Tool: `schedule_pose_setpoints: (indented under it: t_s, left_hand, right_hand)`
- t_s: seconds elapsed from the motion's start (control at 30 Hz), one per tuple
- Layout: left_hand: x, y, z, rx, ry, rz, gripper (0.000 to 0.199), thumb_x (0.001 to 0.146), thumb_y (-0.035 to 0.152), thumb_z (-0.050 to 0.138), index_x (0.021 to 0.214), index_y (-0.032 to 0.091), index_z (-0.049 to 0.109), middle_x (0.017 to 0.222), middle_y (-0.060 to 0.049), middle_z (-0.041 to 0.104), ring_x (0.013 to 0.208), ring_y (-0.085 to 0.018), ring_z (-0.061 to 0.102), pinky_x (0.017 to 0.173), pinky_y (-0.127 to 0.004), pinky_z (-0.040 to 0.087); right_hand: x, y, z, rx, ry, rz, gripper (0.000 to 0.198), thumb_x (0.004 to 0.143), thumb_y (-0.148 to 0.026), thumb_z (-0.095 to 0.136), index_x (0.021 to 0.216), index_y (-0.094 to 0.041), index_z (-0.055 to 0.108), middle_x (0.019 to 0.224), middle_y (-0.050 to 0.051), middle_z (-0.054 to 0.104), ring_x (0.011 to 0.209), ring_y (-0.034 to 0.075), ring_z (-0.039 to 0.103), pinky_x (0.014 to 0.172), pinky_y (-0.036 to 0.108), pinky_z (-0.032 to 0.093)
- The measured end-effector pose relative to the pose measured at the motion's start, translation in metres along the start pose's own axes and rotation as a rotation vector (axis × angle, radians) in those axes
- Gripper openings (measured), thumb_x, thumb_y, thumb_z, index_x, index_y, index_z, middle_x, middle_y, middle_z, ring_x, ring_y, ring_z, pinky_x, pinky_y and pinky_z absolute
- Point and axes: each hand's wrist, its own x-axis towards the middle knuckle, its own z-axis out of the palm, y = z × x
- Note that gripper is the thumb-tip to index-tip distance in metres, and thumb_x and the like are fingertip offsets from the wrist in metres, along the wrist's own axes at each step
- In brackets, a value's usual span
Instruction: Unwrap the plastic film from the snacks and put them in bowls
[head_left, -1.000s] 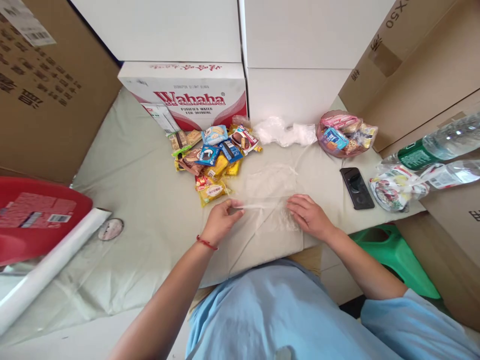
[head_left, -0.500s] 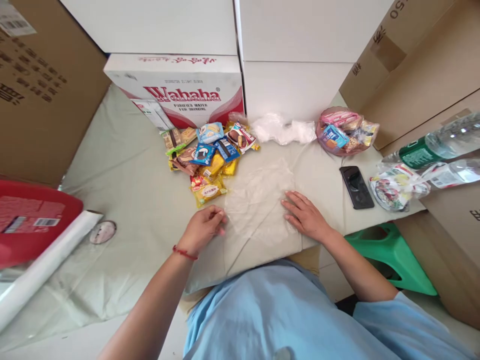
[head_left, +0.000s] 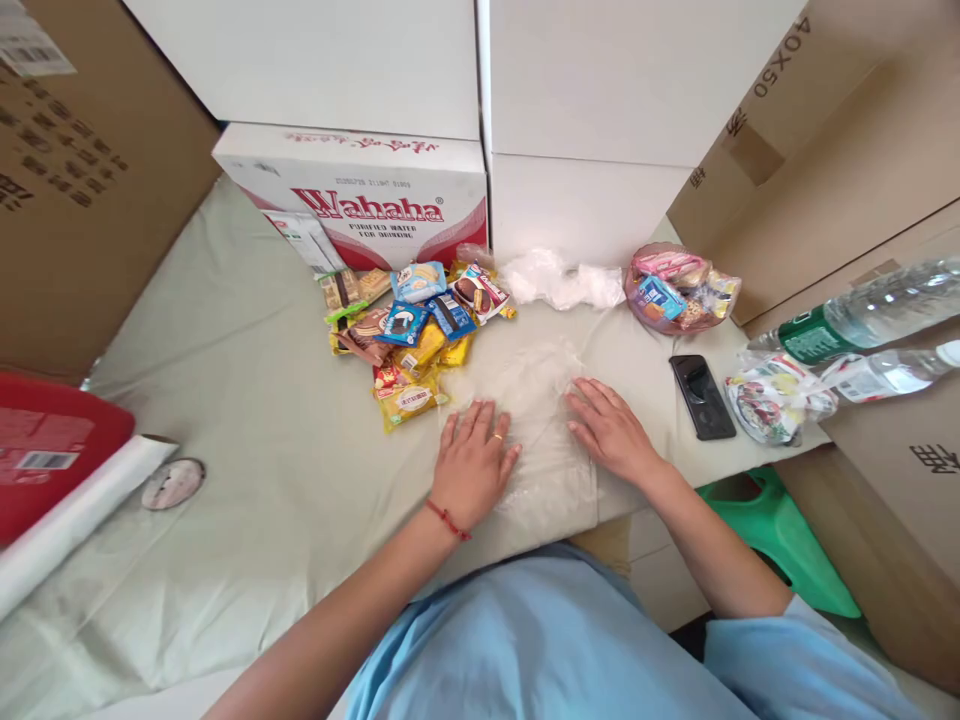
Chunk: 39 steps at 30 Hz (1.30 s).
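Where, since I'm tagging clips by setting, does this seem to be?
Probably a home or storeroom corner: a covered table bears wrapped snacks and a Wahaha water carton, with large cardboard boxes on both sides.

There is one left hand, one right hand, one bracelet, one ring, one spread of clear plastic, one phone, one bowl, one stool, one jug, one roll, two bottles, one Wahaha carton and at least two brown cartons. At least nine snack packets overlap in the pile and at least three more sit in the bowl, exact counts hidden.
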Motion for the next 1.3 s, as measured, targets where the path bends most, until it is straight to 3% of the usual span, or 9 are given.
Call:
schedule_pose_setpoints:
  t_s: [0.13, 0.23, 0.37, 0.53, 0.7, 0.87, 1.0, 1.17, 1.3]
  left_hand:
    - [-0.009, -0.029, 0.01, 0.109, -0.054, 0.015, 0.055, 0.103, 0.046, 0.046, 0.155, 0.03, 0.05, 0.17, -0.015, 0.032, 0.157, -0.037, 0.032, 0.124, -0.07, 0.014]
    - [-0.011, -0.035, 0.007, 0.119, -0.071, 0.037, 0.055, 0.104, 0.048, 0.044, 0.157, 0.033, 0.047, 0.172, -0.015, 0.028, 0.159, -0.035, 0.029, 0.124, -0.071, 0.013]
    - [-0.01, -0.033, 0.006, 0.102, -0.062, 0.036, 0.056, 0.103, 0.049, 0.045, 0.157, 0.033, 0.048, 0.172, -0.014, 0.028, 0.158, -0.036, 0.029, 0.124, -0.072, 0.01]
    - [-0.011, -0.034, 0.009, 0.09, -0.053, 0.039, 0.056, 0.103, 0.051, 0.046, 0.157, 0.035, 0.047, 0.172, -0.013, 0.029, 0.158, -0.035, 0.029, 0.125, -0.07, 0.011]
    - [-0.013, -0.037, 0.012, 0.071, -0.041, 0.04, 0.058, 0.103, 0.056, 0.043, 0.157, 0.035, 0.046, 0.172, -0.012, 0.029, 0.159, -0.032, 0.028, 0.126, -0.069, 0.011]
    - [-0.014, -0.036, 0.011, 0.056, -0.029, 0.045, 0.058, 0.104, 0.057, 0.039, 0.156, 0.034, 0.047, 0.172, -0.014, 0.029, 0.159, -0.031, 0.027, 0.125, -0.07, 0.013]
    - [-0.013, -0.036, 0.01, 0.038, -0.018, 0.053, 0.057, 0.104, 0.055, 0.04, 0.156, 0.033, 0.047, 0.172, -0.013, 0.029, 0.159, -0.032, 0.028, 0.126, -0.069, 0.012]
    - [-0.012, -0.038, 0.012, 0.023, 0.002, 0.028, 0.064, 0.106, 0.045, 0.036, 0.163, 0.017, 0.033, 0.171, -0.016, 0.03, 0.159, -0.031, 0.029, 0.128, -0.066, 0.011]
    - [-0.012, -0.04, 0.013, 0.05, 0.005, 0.037, 0.062, 0.106, 0.034, 0.03, 0.163, 0.008, 0.032, 0.169, -0.018, 0.032, 0.158, -0.031, 0.031, 0.129, -0.065, 0.011]
  right_hand:
    - [0.005, 0.028, 0.004, -0.092, -0.034, 0.065, 0.046, 0.106, -0.042, 0.043, 0.146, -0.027, 0.061, 0.154, 0.009, 0.057, 0.144, 0.032, 0.05, 0.119, 0.057, 0.043]
    - [0.034, 0.029, -0.009, -0.099, -0.009, 0.088, 0.042, 0.106, -0.04, 0.041, 0.122, -0.022, 0.075, 0.126, 0.013, 0.074, 0.124, 0.032, 0.062, 0.106, 0.052, 0.051]
    - [0.121, 0.003, -0.023, -0.027, 0.023, 0.198, 0.043, 0.107, -0.043, 0.037, 0.105, -0.022, 0.075, 0.098, 0.01, 0.077, 0.096, 0.027, 0.069, 0.089, 0.041, 0.053]
    - [0.244, -0.037, -0.005, -0.072, 0.079, 0.31, 0.042, 0.104, -0.046, 0.046, 0.128, -0.019, 0.067, 0.129, 0.016, 0.069, 0.115, 0.032, 0.066, 0.093, 0.042, 0.051]
    - [0.292, -0.052, 0.012, -0.082, -0.137, 0.349, 0.046, 0.084, -0.048, 0.076, 0.117, -0.017, 0.072, 0.115, 0.014, 0.075, 0.111, 0.032, 0.067, 0.093, 0.039, 0.051]
    - [0.251, -0.037, -0.01, 0.005, -0.049, 0.346, 0.039, 0.078, -0.049, 0.077, 0.101, -0.017, 0.07, 0.103, 0.01, 0.072, 0.101, 0.029, 0.065, 0.092, 0.041, 0.051]
    - [0.167, -0.029, -0.022, 0.098, 0.145, 0.075, 0.041, 0.079, -0.04, 0.076, 0.112, -0.02, 0.061, 0.116, 0.011, 0.066, 0.109, 0.029, 0.062, 0.096, 0.045, 0.052]
    - [0.072, -0.041, -0.006, 0.043, -0.112, -0.253, 0.045, 0.093, -0.027, 0.063, 0.137, -0.018, 0.054, 0.152, 0.021, 0.051, 0.141, 0.032, 0.05, 0.115, 0.055, 0.042]
    - [0.046, -0.046, 0.002, 0.027, -0.342, -0.292, 0.068, 0.097, -0.048, 0.064, 0.155, -0.019, 0.043, 0.157, 0.019, 0.05, 0.151, 0.035, 0.039, 0.124, 0.065, 0.026]
